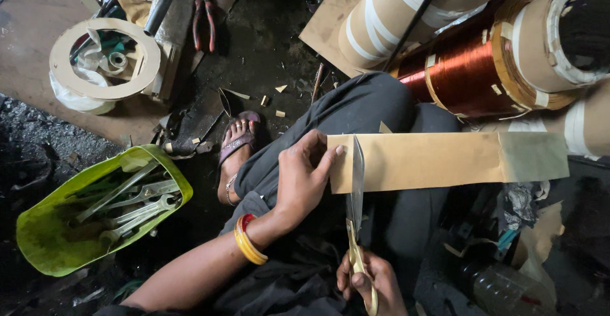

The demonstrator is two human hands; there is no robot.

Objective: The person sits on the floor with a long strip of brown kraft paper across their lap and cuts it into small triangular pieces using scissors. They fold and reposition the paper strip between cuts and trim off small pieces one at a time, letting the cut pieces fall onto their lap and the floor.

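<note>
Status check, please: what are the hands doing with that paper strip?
Left hand pinching brown paper strip at its end. Right hand on scissors, blades at the strip. Nothing blocking the cut.

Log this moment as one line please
left hand: pinching paper strip end | right hand: holding scissors | blades open on strip | green tool tub at left

The person's arms are bare to the elbow, no sleeves showing; the left wrist (251,240), at about seven o'clock, carries stacked bangles (248,242) — yellow ones with a red one beside them; the legs are covered in dark grey trousers (356,109); one foot wears a purple strapped sandal (237,143) and a thin anklet (230,181).
</note>
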